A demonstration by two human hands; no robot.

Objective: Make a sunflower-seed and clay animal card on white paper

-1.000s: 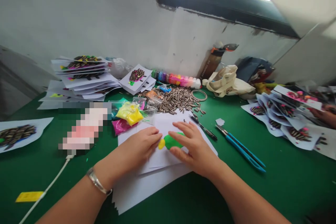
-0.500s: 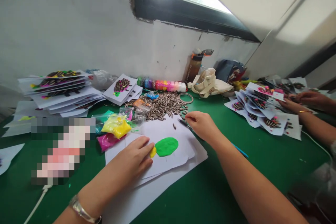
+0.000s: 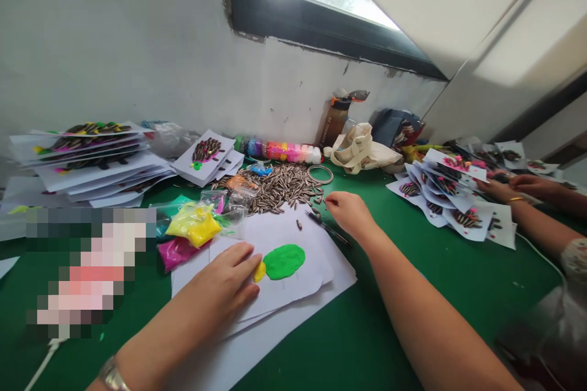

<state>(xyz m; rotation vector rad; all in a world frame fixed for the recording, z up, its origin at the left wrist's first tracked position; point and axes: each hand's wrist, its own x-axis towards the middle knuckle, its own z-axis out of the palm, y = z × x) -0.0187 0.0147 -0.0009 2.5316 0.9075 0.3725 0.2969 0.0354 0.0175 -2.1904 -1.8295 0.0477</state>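
Note:
My left hand (image 3: 232,278) lies with outstretched fingers on a sheet of white paper (image 3: 293,288), its fingertips beside a small yellow clay piece (image 3: 259,271). That piece touches a flattened green clay oval (image 3: 285,261) on the same sheet. Just right of the paper's top corner, my right hand (image 3: 352,215) has its fingers pinched together; whatever they hold, if anything, is too small to make out. Beyond it spreads a heap of striped sunflower seeds (image 3: 287,186). One loose seed (image 3: 299,225) rests on the sheet, and a dark pen (image 3: 328,229) lies next to my right hand.
Bags of coloured clay (image 3: 195,226) sit left of the paper. Stacked seed pictures (image 3: 101,171) stand at the left, others (image 3: 443,189) at the right. A tape roll (image 3: 320,175), bottle (image 3: 334,122) and cloth bag (image 3: 362,149) line the back. Another person's hands (image 3: 502,189) work at far right.
My right hand has shifted slightly away from the pen, exposing more of it. My left hand stays on the paper. The whole view has moved a little.

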